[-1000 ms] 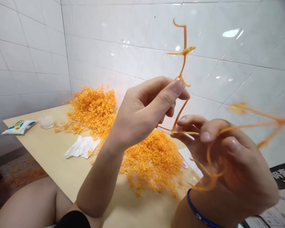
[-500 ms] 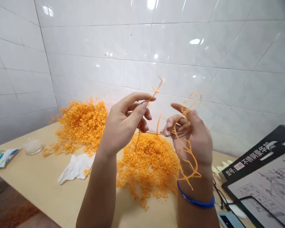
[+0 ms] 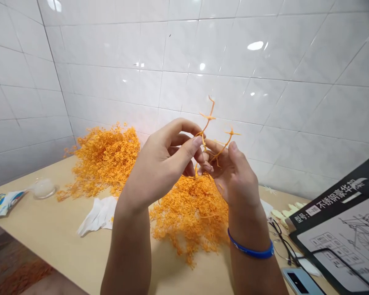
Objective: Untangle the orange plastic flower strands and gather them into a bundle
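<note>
A thin, branching orange plastic strand (image 3: 206,123) is pinched between the thumb and index finger of my left hand (image 3: 169,164), its tip pointing up. Close beside it, my right hand (image 3: 238,176) is turned palm inward, fingertips meeting the left fingers and closed on the strand's lower part. Another forked orange branch (image 3: 225,144) rises across the right fingers; whether it belongs to the same strand is unclear. The fingers partly hide where the strands join. Below both hands lies a loose pile of orange plastic sprigs (image 3: 190,213) on the table.
A taller orange heap (image 3: 107,159) stands at the back left, against the tiled wall (image 3: 110,94). White tissue (image 3: 98,217), a clear round container (image 3: 44,188) and a colourful packet (image 3: 4,204) lie left. Right are a printed carton (image 3: 341,229), cables (image 3: 284,241) and a phone (image 3: 301,282).
My right hand has moved left to meet the left hand. The long strand that hung over my right wrist no longer hangs there. The view has shifted slightly.
</note>
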### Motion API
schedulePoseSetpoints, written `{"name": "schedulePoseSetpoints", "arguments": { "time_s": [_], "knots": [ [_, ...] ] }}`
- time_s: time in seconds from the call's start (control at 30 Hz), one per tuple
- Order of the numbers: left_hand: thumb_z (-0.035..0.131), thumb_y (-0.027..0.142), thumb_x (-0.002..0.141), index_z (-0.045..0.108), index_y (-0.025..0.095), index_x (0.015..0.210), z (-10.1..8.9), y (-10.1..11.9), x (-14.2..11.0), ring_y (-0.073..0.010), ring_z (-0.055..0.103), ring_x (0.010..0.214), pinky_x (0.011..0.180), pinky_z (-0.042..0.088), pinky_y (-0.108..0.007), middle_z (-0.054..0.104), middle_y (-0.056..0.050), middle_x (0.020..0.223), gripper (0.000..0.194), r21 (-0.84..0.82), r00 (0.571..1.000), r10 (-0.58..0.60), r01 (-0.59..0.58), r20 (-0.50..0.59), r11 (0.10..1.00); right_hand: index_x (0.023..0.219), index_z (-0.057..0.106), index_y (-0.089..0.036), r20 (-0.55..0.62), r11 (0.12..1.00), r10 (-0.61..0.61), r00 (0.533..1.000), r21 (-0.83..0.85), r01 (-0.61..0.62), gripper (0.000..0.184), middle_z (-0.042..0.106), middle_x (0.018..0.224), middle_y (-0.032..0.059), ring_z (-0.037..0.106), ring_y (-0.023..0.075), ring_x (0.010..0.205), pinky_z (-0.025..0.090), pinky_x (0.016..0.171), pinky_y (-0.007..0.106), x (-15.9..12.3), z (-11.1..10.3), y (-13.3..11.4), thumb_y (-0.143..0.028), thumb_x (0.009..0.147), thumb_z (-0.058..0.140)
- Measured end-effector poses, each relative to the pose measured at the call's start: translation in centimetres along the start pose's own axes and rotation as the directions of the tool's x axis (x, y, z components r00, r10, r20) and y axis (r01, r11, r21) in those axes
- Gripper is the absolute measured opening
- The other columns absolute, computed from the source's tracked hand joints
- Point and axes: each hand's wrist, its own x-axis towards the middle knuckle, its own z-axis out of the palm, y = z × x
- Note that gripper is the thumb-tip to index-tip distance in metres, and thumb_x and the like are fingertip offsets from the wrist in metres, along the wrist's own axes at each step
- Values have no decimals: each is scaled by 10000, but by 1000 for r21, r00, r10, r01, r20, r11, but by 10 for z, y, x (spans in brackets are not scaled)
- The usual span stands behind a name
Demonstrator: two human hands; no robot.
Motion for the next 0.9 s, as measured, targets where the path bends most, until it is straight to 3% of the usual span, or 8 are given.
{"name": "schedulePoseSetpoints", "arguments": {
  "time_s": [0.1,0.23,0.33,0.43,0.63,0.8,0.9],
  "knots": [
    [570,240,900,631,186,907,-3,2,-2,-87,621,528,510,528,-187,637,16,664,82,1,1000,-2,2,18,1000,1161,690,-265,0,998,-55,998,-44,55,348,469,705,-8,464,110,662,465,636,242,-1,1,2,-449,974,461],
    [592,235,884,687,186,886,-7,8,-7,-117,648,590,548,546,-212,654,5,663,107,28,997,-24,22,66,999,941,705,-253,-102,983,-162,981,-99,152,178,412,634,-35,415,95,593,435,565,220,-4,7,3,-319,959,541],
    [603,219,868,725,194,846,-7,8,-9,-129,643,596,538,531,-221,670,-7,667,127,101,990,-51,38,133,994,848,685,-233,-173,975,-197,965,-139,174,134,471,683,-34,419,76,550,410,509,219,-5,10,3,-282,929,590],
    [590,226,873,735,203,835,-7,2,-7,-132,637,605,545,517,-230,692,-19,698,151,176,985,-49,20,165,984,911,697,-244,-181,971,-170,969,-197,134,103,531,724,-26,446,72,528,376,453,215,-6,10,4,-303,911,613],
    [589,270,867,686,179,718,-4,-12,2,-136,624,604,504,467,-227,682,-31,667,199,251,994,-68,44,88,967,926,740,-222,-185,871,-282,941,-461,170,141,530,671,-15,445,96,561,369,463,229,-9,10,9,-269,892,611],
    [614,309,852,685,180,742,-5,-14,1,-148,629,611,480,452,-228,668,-37,657,184,215,994,-107,98,34,972,832,734,-221,-182,897,-263,947,-408,171,155,567,719,-3,423,92,549,345,463,242,-8,13,9,-345,872,650],
    [648,372,833,659,174,693,-11,-13,3,-136,600,564,454,413,-223,638,-32,610,243,211,977,-176,148,124,966,798,722,-223,-214,927,-258,942,-328,179,189,548,701,-13,388,79,528,311,459,238,-7,14,8,-364,891,636]
  ]
}}
